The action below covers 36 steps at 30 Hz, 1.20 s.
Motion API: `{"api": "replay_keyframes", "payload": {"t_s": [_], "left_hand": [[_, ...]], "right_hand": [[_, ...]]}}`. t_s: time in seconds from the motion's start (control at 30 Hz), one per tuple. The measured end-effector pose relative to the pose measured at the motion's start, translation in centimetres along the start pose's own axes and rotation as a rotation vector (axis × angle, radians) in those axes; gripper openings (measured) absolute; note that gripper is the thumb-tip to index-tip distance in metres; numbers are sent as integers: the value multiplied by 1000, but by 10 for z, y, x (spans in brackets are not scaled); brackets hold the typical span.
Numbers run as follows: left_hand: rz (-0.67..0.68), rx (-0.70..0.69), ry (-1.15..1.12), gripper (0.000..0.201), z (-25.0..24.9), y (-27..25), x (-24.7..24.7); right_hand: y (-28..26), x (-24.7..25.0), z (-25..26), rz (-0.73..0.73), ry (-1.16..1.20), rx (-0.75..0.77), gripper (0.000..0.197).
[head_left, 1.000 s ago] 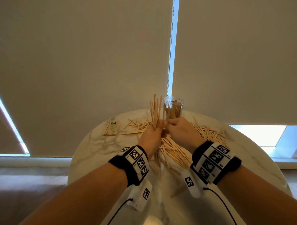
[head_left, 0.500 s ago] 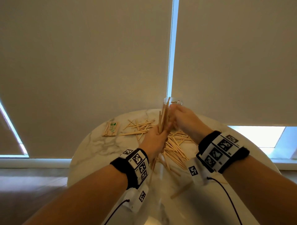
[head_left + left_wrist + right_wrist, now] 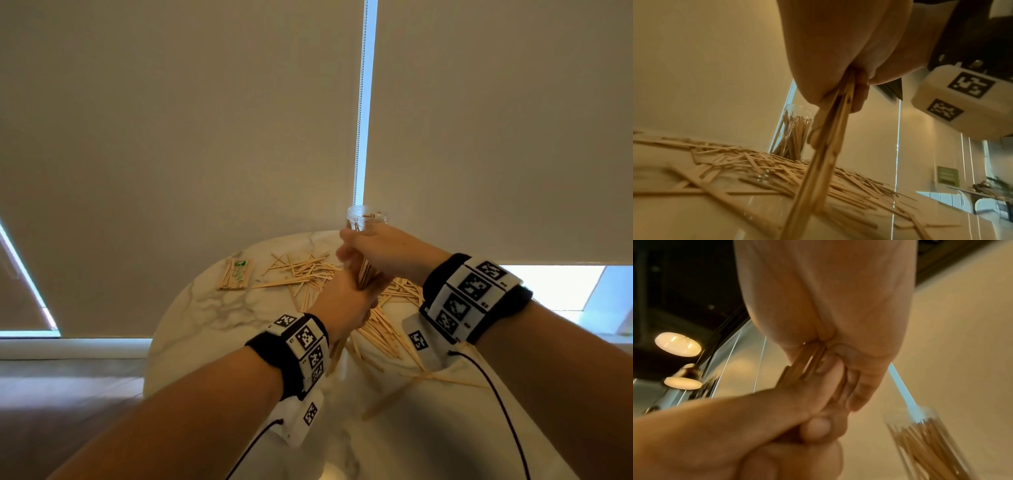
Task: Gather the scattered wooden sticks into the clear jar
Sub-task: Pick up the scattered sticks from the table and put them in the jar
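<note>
The clear jar (image 3: pixel 366 218), partly filled with upright sticks, stands at the far edge of the round marble table (image 3: pixel 205 318). My left hand (image 3: pixel 347 301) grips a bundle of wooden sticks (image 3: pixel 365 274) from below, just in front of the jar. My right hand (image 3: pixel 356 251) curls over the bundle's upper end and hides most of the jar. In the left wrist view the bundle (image 3: pixel 826 146) runs down out of my left hand (image 3: pixel 840 91), with the jar (image 3: pixel 795 134) behind it. In the right wrist view the jar (image 3: pixel 929 444) stands apart from my right hand (image 3: pixel 846 389). Scattered sticks (image 3: pixel 305 270) cover the table.
A wrapped pack of sticks with a green label (image 3: pixel 236 274) lies at the table's far left. Loose sticks (image 3: pixel 387 401) lie near the front, between my arms. Closed roller blinds (image 3: pixel 191 137) hang right behind the table.
Both hands carried the bundle up and rightward to the jar. My right hand slid over the bundle's top, which now leans toward the jar's mouth.
</note>
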State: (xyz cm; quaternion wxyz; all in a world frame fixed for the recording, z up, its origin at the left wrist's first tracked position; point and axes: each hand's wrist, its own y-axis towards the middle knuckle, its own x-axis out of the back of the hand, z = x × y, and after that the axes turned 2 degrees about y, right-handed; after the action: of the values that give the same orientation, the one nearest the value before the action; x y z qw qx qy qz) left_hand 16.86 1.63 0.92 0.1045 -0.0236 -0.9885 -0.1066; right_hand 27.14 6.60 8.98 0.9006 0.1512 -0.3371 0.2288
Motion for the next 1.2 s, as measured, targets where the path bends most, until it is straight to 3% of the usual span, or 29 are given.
{"api": "replay_keyframes", "payload": {"t_s": [0.1, 0.17, 0.27, 0.37, 0.43, 0.5, 0.6, 0.73, 0.87, 0.93, 1.0, 1.07, 1.2], "left_hand": [[-82, -5, -100, 29, -5, 2, 7], [-228, -37, -160, 32, -8, 7, 19], [-423, -57, -327, 25, -12, 19, 38], [-512, -53, -531, 19, -18, 23, 43], [-501, -24, -565, 21, -15, 22, 36], [-473, 37, -487, 31, -9, 19, 26], [-430, 136, -346, 42, -6, 15, 19], [-324, 198, -321, 45, -8, 11, 19], [-306, 143, -358, 29, -13, 8, 16], [-389, 94, -399, 32, -19, 9, 22], [-534, 125, -482, 46, -26, 16, 39], [-575, 179, -496, 43, -34, 20, 53], [-302, 302, -150, 26, -35, 18, 43]], "right_hand": [[-4, -2, -5, -154, 234, 32, 65], [-7, -4, -14, -176, 331, 20, 60], [-18, -19, -31, 29, 266, -72, 39], [-29, -39, -39, 299, 242, -186, 53], [-32, -52, -37, 330, 345, -184, 48], [-29, -61, -33, 248, 395, -157, 33], [-27, -62, -29, 95, 246, -110, 6], [-29, -55, -26, 20, 70, 45, 26], [-28, -51, -34, 10, -90, 98, 31], [-28, -48, -43, 0, -170, 51, 35], [-29, -45, -52, -6, -255, 10, 38], [-30, -43, -57, -24, -341, -2, 34], [-28, -44, -55, -53, -373, -15, 23]]}}
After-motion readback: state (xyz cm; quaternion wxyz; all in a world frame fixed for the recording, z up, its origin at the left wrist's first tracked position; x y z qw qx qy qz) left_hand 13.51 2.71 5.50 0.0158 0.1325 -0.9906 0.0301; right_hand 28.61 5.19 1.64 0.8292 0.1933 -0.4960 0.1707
